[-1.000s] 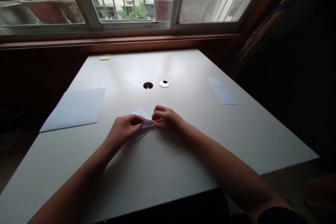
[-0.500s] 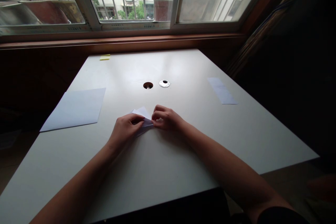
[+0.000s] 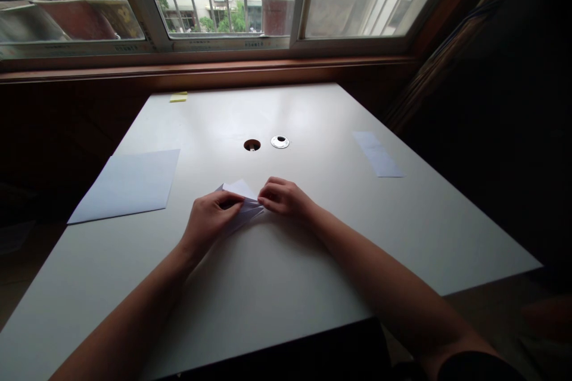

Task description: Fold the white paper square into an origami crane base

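A small folded sheet of white paper (image 3: 241,189) is held between my hands, just above the middle of the white table (image 3: 286,274). My left hand (image 3: 213,214) pinches its left part between thumb and fingers. At the paper's right end, my right hand (image 3: 285,196) has its fingertips closed on a narrow point. Several layers and creases show between the hands. My left fingers hide part of the paper's left side.
A stack of white paper (image 3: 129,184) lies at the table's left edge. On the right is a paper strip (image 3: 379,155). Beyond my hands are a round cable hole (image 3: 252,145) and its cover (image 3: 280,142). Yellow sticky notes (image 3: 179,97) sit at the far left corner.
My left hand has shifted slightly left and its grip has turned a little. More of the folded paper's layers show between the hands. My right fingers have drawn closer together.
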